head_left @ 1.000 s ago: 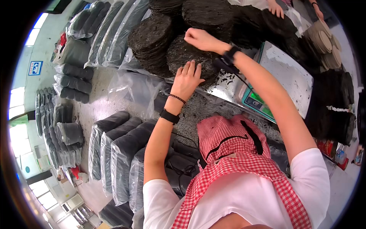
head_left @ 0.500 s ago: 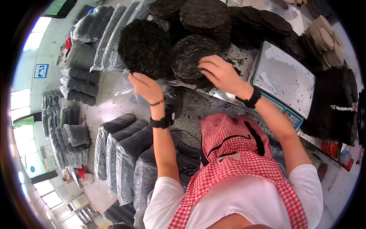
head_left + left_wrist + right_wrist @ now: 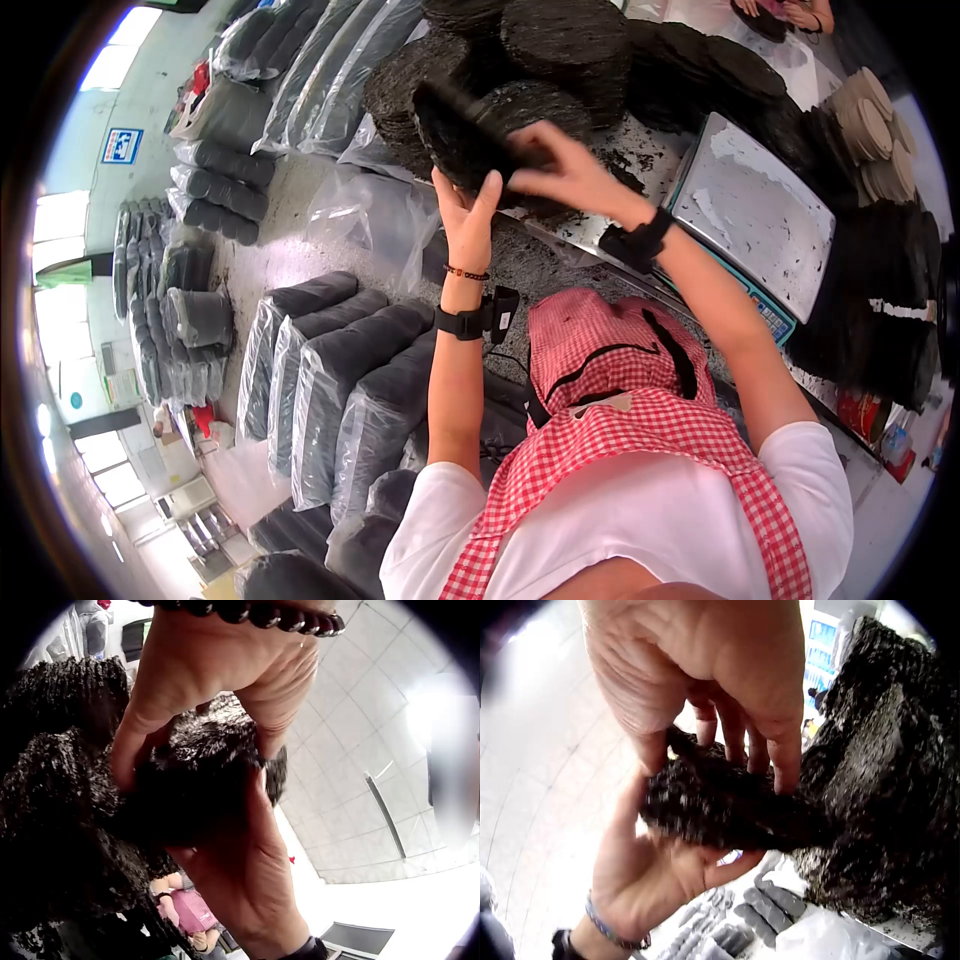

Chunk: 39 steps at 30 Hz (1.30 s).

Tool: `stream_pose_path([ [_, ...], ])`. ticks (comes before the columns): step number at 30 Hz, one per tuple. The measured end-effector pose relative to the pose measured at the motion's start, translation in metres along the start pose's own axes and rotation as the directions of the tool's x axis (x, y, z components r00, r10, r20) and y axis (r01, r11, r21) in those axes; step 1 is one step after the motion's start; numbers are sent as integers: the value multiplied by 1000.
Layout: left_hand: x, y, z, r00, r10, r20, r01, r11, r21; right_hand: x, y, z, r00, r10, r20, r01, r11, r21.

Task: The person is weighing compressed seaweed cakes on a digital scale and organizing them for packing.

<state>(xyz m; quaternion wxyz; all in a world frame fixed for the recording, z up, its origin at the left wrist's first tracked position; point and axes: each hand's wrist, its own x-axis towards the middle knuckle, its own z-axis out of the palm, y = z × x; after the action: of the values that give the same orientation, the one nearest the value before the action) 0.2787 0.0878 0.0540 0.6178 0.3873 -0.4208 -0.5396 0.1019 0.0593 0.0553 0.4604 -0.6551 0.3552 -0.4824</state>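
Observation:
A small stack of dark, round dried seaweed cakes (image 3: 452, 138) is tilted on edge between the two hands, partly blurred. The left hand (image 3: 466, 215) grips its near side, thumb on one face and fingers on the other. The right hand (image 3: 582, 178) pinches the stack's right side; in the right wrist view its fingers (image 3: 784, 761) curl over the top of the dark layers (image 3: 697, 799). Behind the hands, tall piles of the same cakes (image 3: 565, 45) stand close together, one pile (image 3: 535, 105) partly covered by the right hand.
A flat-topped digital scale (image 3: 755, 195) sits right of the piles, amid dark crumbs on the metal table (image 3: 560, 238). Pale round discs (image 3: 862, 120) lie beyond it. Plastic-wrapped dark packs (image 3: 325, 400) stand on the floor at left. Another person's hands (image 3: 800, 15) show at the far side.
Both hands were at the front pile, then the left hand moved to a round cake at left. Now the two hands hold a small stack tilted up between them.

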Motion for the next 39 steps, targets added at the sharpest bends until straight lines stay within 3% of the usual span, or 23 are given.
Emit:
stream_pose_path([
  [1, 1, 0, -5, 998, -45, -46, 42, 997, -60, -1, -6, -15, 994, 69, -84, -74, 996, -52],
  [3, -6, 1, -23, 964, -90, -252, 56, 989, -140, -9, 5, -46, 876, 26, -482, -97, 988, -122],
  [5, -11, -6, -53, 972, 30, -231, -9, 996, 88, -26, 2, -76, 769, 93, -633, -9, 991, 135],
  [6, -15, 6, -51, 966, -69, -248, 27, 985, -172, -31, 1, -86, 755, 82, -650, -9, 993, 115],
  [7, -16, 16, -46, 957, -178, -231, 66, 905, -421, -39, 1, -97, 717, -28, -696, -44, 995, -84],
  [8, -15, 13, -43, 964, -116, -241, 0, 901, -434, -48, 0, -107, 682, -137, -719, -97, 957, -274],
  [11, -10, 13, -9, 985, -17, -174, -57, 908, -415, -70, -8, -114, 751, -181, -635, -65, 937, -344],
  [15, -9, 7, 33, 989, -122, -86, 60, 849, -525, -97, -15, -120, 710, -220, -669, -73, 922, -380],
  [17, -11, 4, 50, 953, -290, 93, 268, 653, -708, -114, -23, -128, 691, -167, -703, -112, 936, -333],
  [18, -15, -1, 58, 938, -327, 118, 318, 668, -673, -121, -31, -127, 718, -106, -688, -98, 963, -251],
  [19, -24, -5, 70, 945, -280, 170, 327, 769, -549, -124, -31, -121, 729, -57, -682, -87, 981, -175],
  [21, -35, -29, 80, 893, -357, 274, 447, 772, -451, -132, -28, -106, 777, -14, -630, -112, 981, -160],
  [22, -43, -37, 85, 881, -447, 154, 472, 815, -335, -136, -28, -98, 793, 68, -606, -145, 986, -79],
  [23, -46, -41, 89, 871, -460, 172, 491, 808, -325, -139, -27, -95, 804, 148, -576, -178, 984, 4],
  [25, -50, -38, 97, 895, -422, 142, 445, 844, -299, -145, -26, -104, 779, 170, -603, -196, 980, 24],
  [27, -54, -38, 95, 899, -420, 127, 439, 863, -250, -147, -30, -117, 785, 144, -603, -185, 983, -7],
  [28, -53, -41, 93, 914, -388, 119, 406, 882, -238, -142, -32, -121, 775, -54, -629, -112, 969, -220],
  [29, -53, -43, 92, 928, -358, 109, 373, 901, -223, -139, -34, -125, 770, -52, -636, -115, 969, -218],
  [31, -54, -37, 102, 939, -326, 110, 343, 912, -227, -132, -35, -130, 833, -279, -478, -97, 777, -622],
  [37, -66, -41, 96, 950, -274, 148, 299, 936, -185, -131, -21, -122, 834, -220, -506, -162, 779, -606],
  [39, -70, -62, 65, 939, -251, 235, 155, 920, 361, -145, -18, -124, 795, -262, -547, -192, 747, -637],
])
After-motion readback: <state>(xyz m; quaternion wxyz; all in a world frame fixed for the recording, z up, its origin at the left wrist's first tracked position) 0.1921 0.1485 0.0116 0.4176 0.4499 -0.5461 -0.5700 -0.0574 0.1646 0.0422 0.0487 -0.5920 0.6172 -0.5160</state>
